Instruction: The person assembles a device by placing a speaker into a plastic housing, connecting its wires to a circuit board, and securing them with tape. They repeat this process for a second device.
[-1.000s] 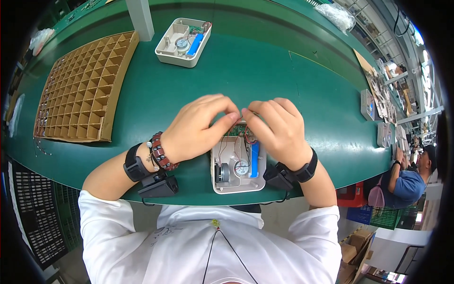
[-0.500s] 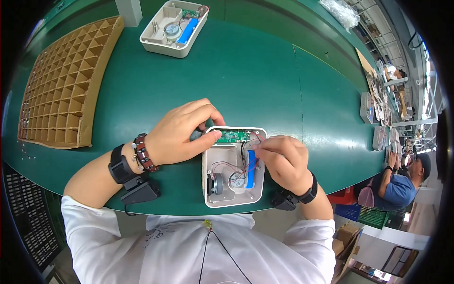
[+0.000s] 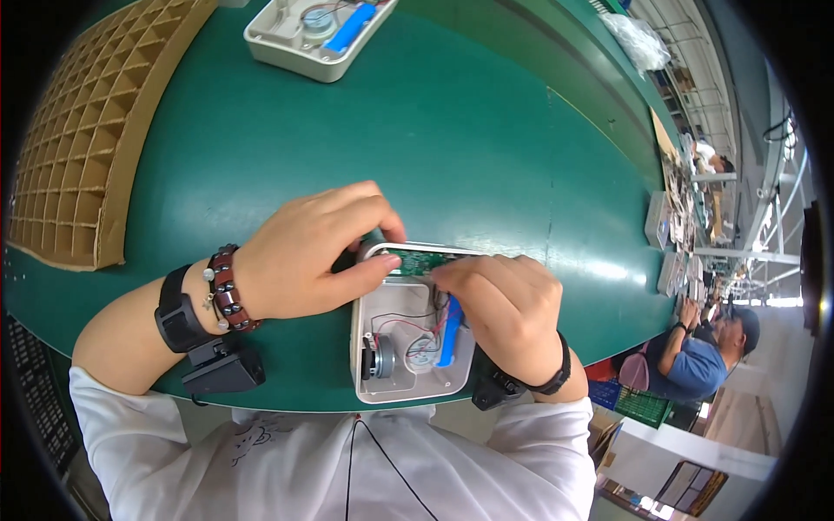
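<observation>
An open white plastic housing (image 3: 358,343) lies on the table in front of me. Along its far end runs a green circuit board (image 3: 417,262). A blue cylindrical battery (image 3: 449,334), a round speaker (image 3: 380,356) and thin red and black wires sit inside. My left hand (image 3: 317,252) grips the housing's far left corner, thumb on the board's left end and fingers outside the wall. Bent over the board's right part, my right hand (image 3: 512,300) has thumb and forefinger pinched together; its fingers hide what is between them.
A similar open housing (image 3: 300,61) with a blue battery stands at the far left. Left of it lies a cardboard divider tray (image 3: 109,208). Farther right are more housings (image 3: 658,219), a clear plastic bag (image 3: 637,42) and a seated person (image 3: 699,360) working.
My right hand has moved left, from the wires at the housing's right wall onto the board. My left hand still grips the corner. The whole view has shifted slightly.
</observation>
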Demonstrator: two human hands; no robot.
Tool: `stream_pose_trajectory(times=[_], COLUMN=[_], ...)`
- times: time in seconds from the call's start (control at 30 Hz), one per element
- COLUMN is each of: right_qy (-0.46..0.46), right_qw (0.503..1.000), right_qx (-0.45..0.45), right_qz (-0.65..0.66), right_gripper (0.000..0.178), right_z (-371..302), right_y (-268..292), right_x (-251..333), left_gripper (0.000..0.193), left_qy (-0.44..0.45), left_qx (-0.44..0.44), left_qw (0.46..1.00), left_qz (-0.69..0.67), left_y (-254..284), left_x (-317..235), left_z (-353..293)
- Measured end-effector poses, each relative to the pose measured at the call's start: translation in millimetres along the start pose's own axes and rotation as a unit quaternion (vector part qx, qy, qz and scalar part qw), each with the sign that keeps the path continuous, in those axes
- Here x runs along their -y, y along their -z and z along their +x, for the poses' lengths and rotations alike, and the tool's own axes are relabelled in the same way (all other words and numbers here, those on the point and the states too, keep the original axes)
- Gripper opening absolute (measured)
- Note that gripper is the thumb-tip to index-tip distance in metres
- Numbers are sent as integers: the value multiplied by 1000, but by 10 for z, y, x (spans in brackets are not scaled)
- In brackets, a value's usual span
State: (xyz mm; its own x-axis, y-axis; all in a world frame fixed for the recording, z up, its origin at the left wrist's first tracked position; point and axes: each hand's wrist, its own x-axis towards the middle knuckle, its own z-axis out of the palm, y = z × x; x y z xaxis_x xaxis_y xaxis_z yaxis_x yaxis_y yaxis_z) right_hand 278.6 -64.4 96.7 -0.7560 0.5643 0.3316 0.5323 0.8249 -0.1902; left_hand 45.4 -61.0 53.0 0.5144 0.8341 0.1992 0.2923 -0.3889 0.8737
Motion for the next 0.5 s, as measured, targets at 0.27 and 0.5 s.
stream_pose_trajectory(times=[0.27, 0.5], right_qy=[-44, -100], right_qw=[998, 994], right_qx=[-26, 48], right_qz=[-28, 18], right_gripper=[17, 20], right_z=[63, 105], right_y=[18, 76], right_x=[25, 17], left_gripper=[20, 21], left_qy=[6, -2], left_qx=[6, 3], left_qw=[1000, 1000], left_qz=[2, -1], left_y=[-3, -17], left_x=[6, 20], left_z=[19, 37])
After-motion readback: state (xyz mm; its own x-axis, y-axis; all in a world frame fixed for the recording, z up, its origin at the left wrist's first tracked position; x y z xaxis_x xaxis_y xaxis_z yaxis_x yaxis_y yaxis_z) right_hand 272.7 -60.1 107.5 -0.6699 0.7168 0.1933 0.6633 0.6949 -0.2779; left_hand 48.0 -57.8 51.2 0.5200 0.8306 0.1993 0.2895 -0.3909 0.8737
